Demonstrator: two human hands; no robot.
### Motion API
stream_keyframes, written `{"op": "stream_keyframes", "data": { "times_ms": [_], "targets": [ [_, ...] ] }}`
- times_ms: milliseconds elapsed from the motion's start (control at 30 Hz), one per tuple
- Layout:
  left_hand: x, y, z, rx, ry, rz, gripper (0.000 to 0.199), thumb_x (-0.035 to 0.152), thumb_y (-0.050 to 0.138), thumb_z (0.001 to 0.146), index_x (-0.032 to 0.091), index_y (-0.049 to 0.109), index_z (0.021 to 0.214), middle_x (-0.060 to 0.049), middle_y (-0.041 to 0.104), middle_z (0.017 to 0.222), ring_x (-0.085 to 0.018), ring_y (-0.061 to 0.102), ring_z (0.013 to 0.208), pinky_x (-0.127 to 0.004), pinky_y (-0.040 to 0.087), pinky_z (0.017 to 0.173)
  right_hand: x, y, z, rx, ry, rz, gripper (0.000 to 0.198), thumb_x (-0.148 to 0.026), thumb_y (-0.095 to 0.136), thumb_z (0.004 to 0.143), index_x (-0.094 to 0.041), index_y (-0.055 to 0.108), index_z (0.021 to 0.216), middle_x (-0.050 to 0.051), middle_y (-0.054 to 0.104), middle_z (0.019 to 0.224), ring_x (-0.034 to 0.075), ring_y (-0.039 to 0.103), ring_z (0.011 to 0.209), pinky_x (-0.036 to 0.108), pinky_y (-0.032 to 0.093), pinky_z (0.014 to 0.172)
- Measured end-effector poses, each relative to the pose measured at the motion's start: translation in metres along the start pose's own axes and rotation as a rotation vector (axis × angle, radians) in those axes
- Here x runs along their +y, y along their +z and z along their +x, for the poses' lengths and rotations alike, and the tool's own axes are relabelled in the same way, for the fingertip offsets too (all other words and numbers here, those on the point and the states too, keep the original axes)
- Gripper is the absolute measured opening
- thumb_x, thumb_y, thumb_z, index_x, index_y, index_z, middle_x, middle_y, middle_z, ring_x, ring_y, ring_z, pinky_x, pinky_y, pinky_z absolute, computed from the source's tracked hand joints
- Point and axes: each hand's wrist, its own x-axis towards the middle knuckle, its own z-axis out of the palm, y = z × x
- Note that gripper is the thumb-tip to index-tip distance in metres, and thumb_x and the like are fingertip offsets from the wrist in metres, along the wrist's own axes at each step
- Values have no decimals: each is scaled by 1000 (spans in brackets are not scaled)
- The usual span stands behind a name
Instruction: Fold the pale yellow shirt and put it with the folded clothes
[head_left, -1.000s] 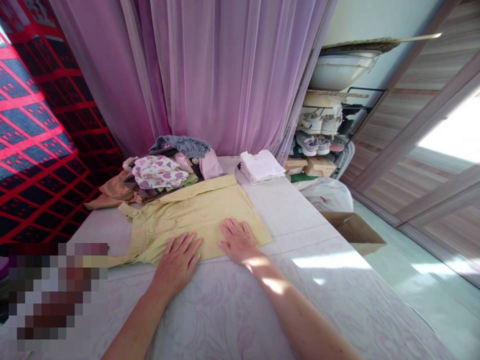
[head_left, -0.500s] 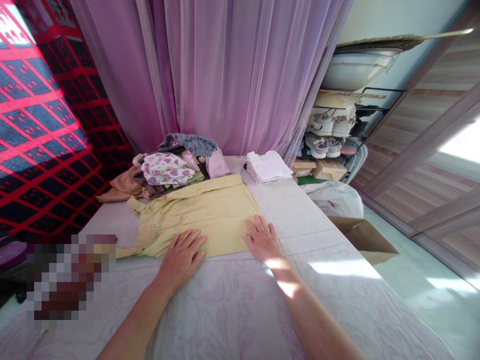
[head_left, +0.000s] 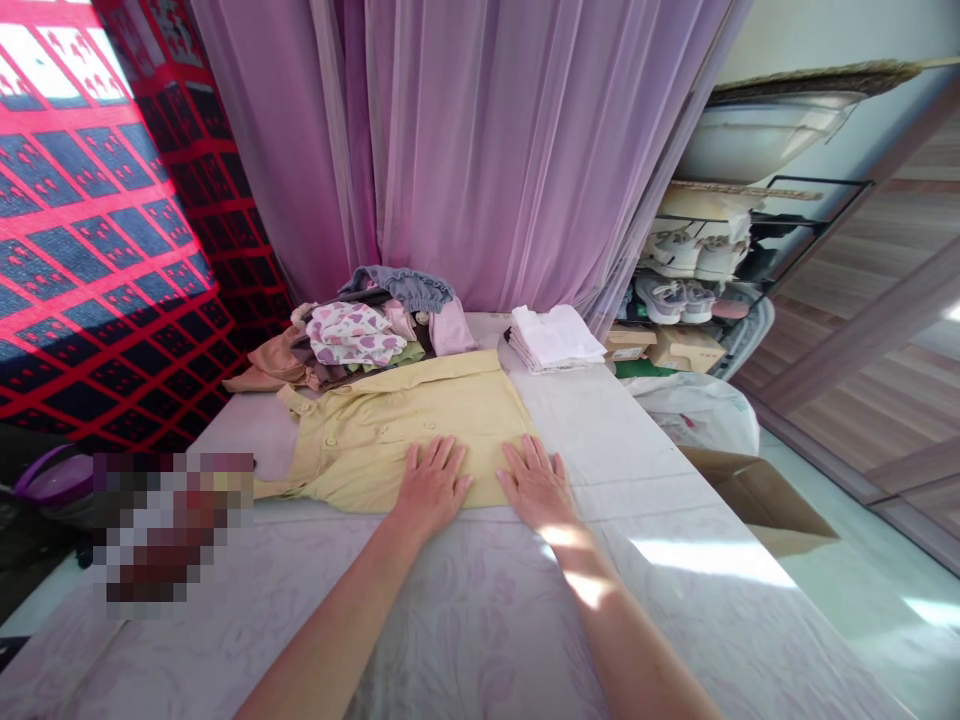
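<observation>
A pale yellow garment with buttons down its front point(head_left: 390, 410) lies spread flat on the bed, and strap-like ends stick out at its left; its exact kind is unclear. My left hand point(head_left: 433, 482) rests palm down on its near part, fingers stretched out. Close to the garment's right edge, my right hand point(head_left: 536, 482) also lies flat, fingers spread. Neither hand grips the cloth. Beyond the garment is a loose heap of clothes, with a white heart-patterned piece point(head_left: 354, 333) on it and a gathered grey-blue piece point(head_left: 405, 287) on top. Folded white cloths point(head_left: 556, 337) are stacked to the right.
The bed point(head_left: 465, 620) has a pale floral sheet. Purple curtains point(head_left: 480, 150) hang behind it. A rack with shoes point(head_left: 675, 297), a plastic bag point(head_left: 697, 410) and an open cardboard box point(head_left: 750, 500) stand on the right. At left, a pixelated patch hides something near a purple-rimmed bucket point(head_left: 56, 475).
My left hand has slid right across the garment, closer to my right hand. My right hand stays near the garment's right edge. The whole view has shifted slightly.
</observation>
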Motion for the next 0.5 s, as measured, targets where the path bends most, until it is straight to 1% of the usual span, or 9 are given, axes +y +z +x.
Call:
{"op": "stream_keyframes", "data": {
  "times_ms": [67,200,300,500],
  "targets": [
    [-8,4,-2,3,-13,15,52,48,32,98,28,43,144,-7,37,155,-28,32,143,-56,18,117,0,0,0,2,-3,-2,56,-49,28,99,-26,33,151,12,19,161,26,11,148,54,13,115],
    [-24,5,-11,53,-11,40,54,52,31,97,28,43,144,-8,39,154,-29,32,142,-56,18,116,0,-2,-1,-2,-1,-3,56,-49,29,99,-26,33,151,12,19,161,26,12,148,54,13,115],
    [-35,1,-20,76,-31,61,55,54,33,96,28,44,143,-8,41,153,-29,34,141,-56,18,115,0,-2,-1,-1,0,-9,56,-48,29,99,-26,33,151,11,20,161,26,12,148,54,13,115],
    [-55,-9,-35,58,-111,84,55,53,36,95,26,45,143,-8,40,153,-29,33,142,-56,18,115,0,-1,0,-3,5,-22,56,-47,29,99,-26,33,151,11,20,161,26,13,148,54,14,115]
  ]
}}
